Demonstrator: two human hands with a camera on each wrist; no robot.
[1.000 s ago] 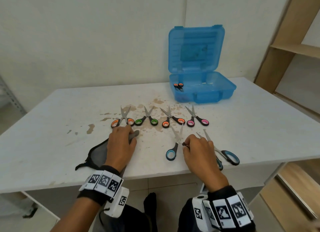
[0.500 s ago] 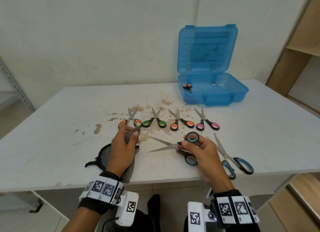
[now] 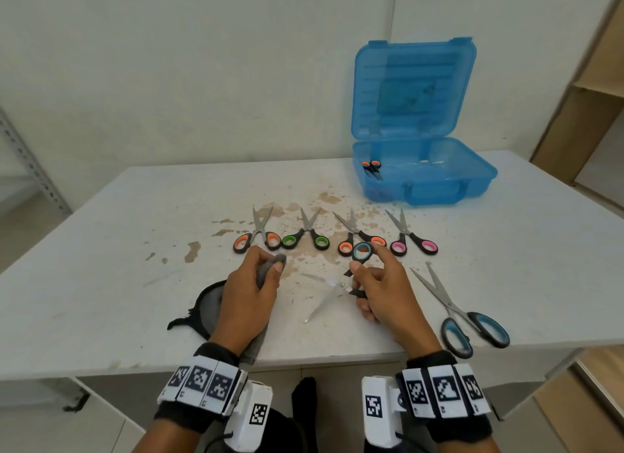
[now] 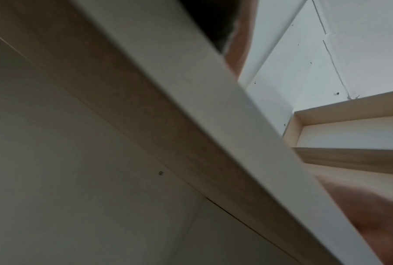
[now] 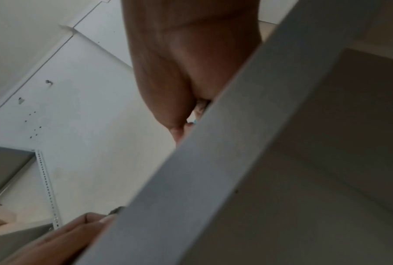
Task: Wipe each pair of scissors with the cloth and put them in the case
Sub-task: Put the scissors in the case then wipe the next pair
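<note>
My right hand (image 3: 371, 283) holds a pair of blue-handled scissors (image 3: 361, 251) by the handles, its blades spread apart and pointing left and down over the table. My left hand (image 3: 256, 283) pinches a fold of the grey cloth (image 3: 270, 267), whose remainder lies under the wrist on the table. A row of small scissors lies beyond: orange (image 3: 256, 236), green (image 3: 305, 238), orange (image 3: 351, 240), pink (image 3: 413, 241). A larger blue pair (image 3: 462, 314) lies at the right front. The open blue case (image 3: 425, 182) holds one orange-handled pair (image 3: 371, 167). Both wrist views show mostly the table edge.
The white table (image 3: 101, 250) has brown stains around the row of scissors. A wooden shelf unit (image 3: 594, 98) stands at the right, and a metal rack (image 3: 30, 162) at the left. The case lid stands upright against the wall.
My right hand picked the blue scissors off the table and turned them, and the blades have spread apart. My left hand lifted a fold of the cloth.
</note>
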